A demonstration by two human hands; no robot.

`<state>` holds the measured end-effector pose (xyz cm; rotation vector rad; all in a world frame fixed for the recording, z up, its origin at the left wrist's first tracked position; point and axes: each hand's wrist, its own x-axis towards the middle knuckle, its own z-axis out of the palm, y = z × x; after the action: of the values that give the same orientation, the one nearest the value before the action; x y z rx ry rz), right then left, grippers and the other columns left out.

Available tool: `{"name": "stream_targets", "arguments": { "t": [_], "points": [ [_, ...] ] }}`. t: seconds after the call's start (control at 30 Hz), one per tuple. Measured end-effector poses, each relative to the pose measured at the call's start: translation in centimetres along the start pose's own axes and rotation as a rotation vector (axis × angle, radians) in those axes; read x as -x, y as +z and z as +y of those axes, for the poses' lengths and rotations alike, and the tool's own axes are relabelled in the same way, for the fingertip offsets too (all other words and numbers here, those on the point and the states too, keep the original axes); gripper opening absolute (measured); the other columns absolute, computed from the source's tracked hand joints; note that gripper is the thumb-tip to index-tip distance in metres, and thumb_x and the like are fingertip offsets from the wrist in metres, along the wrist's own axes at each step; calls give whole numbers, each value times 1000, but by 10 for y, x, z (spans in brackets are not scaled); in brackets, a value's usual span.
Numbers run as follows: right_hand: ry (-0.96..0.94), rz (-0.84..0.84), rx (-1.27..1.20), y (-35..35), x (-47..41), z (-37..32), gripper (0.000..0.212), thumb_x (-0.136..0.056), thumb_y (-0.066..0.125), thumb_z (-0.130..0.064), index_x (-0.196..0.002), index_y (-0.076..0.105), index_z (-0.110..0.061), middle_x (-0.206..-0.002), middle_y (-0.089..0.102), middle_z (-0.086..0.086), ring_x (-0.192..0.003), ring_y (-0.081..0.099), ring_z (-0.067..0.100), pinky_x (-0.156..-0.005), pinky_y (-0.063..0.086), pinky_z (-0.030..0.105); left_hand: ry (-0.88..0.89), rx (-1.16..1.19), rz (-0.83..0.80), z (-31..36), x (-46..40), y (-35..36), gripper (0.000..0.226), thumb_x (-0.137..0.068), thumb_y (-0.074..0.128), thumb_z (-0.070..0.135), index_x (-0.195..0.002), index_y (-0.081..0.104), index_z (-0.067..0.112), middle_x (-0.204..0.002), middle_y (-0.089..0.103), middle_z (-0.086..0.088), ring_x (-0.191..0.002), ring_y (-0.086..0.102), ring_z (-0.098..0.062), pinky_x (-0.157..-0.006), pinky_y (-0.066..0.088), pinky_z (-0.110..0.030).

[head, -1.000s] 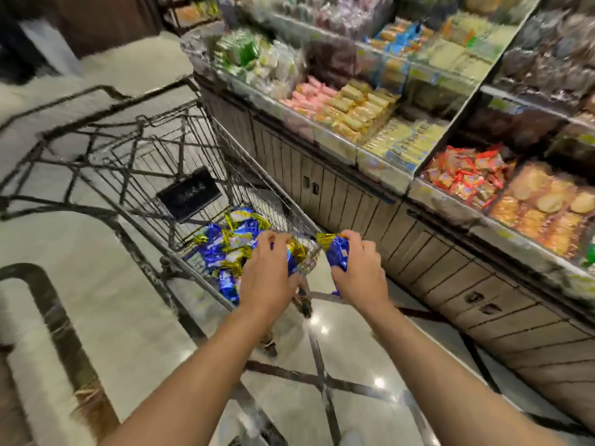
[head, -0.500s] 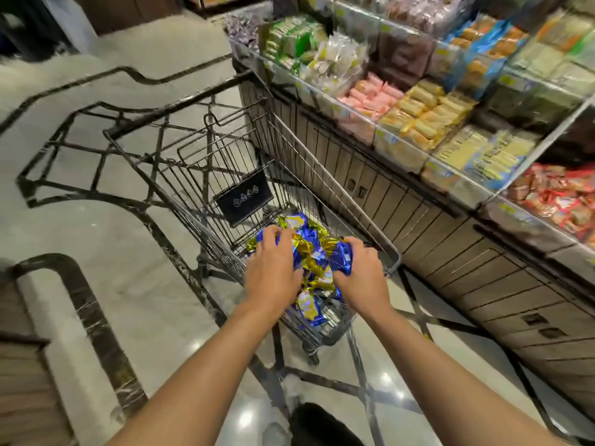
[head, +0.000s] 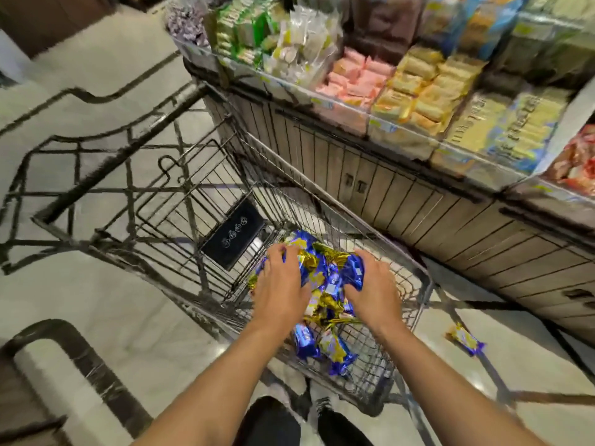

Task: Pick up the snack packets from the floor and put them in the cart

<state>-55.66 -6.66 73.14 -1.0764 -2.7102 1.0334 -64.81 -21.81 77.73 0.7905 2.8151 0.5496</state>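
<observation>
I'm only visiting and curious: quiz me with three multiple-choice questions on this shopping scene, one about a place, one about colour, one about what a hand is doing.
1. Where does the stray snack packet lie?
A. on the floor right of the cart
B. on the shelf
C. inside the cart

2. What colours are the packets in the cart?
A. red and white
B. blue and gold
C. green and black

3. What is the right hand doing?
A. hanging idle
B. pushing the cart handle
C. gripping a blue packet

Answers: 1 A, it rests on the pale tiles outside the basket; 2 B, the wrappers are shiny blue with gold ends; 3 C, its fingers curl round the wrapper.
</observation>
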Motion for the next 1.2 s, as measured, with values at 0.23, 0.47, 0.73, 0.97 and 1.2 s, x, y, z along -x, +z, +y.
{"name": "stream_targets", "arguments": {
  "t": [0.23,0.47,0.73,0.97,1.2],
  "points": [
    [217,44,29,50,-35,29,75,-79,73,-30,-142,34,-33,-122,50,3,-106,51,23,-78,47,35,84,-15,-170,-31,-76,71,59,-82,72,33,-129,40,18,-140,32,-9,-129,39,-32,-96,46,-45],
    [454,52,-3,118,-49,81,70,-80,72,-28,-140,36,-28,-121,47,8,-108,52,29,-85,50,43,164,-34,-356,-56,-113,171,62,-81,73,33,-131,38,17,-137,30,-9,-120,44,-29,-91,49,-42],
    [636,78,-1,182,-74,129,73,-82,72,-31,-142,31,-33,-129,44,9,-116,49,29,-93,48,44,182,-89,-411,-70,-131,251,65,-81,73,31,-133,38,14,-145,26,-14,-129,37,-33,-99,42,-43],
    [661,84,20,204,-87,140,76,-84,65,-39,-147,25,-27,-138,38,10,-127,40,29,-101,42,45,161,-39,-457,-79,-140,275,75,-85,67,34,-146,25,18,-153,20,-13,-138,28,-32,-106,36,-48],
    [658,143,9,165,-70,111,74,-79,65,-40,-145,32,-28,-146,30,5,-133,28,26,-109,31,44,250,-103,-420,-72,-141,224,75,-82,67,36,-144,32,14,-149,27,-15,-131,33,-34,-105,36,-46]
  ]
}}
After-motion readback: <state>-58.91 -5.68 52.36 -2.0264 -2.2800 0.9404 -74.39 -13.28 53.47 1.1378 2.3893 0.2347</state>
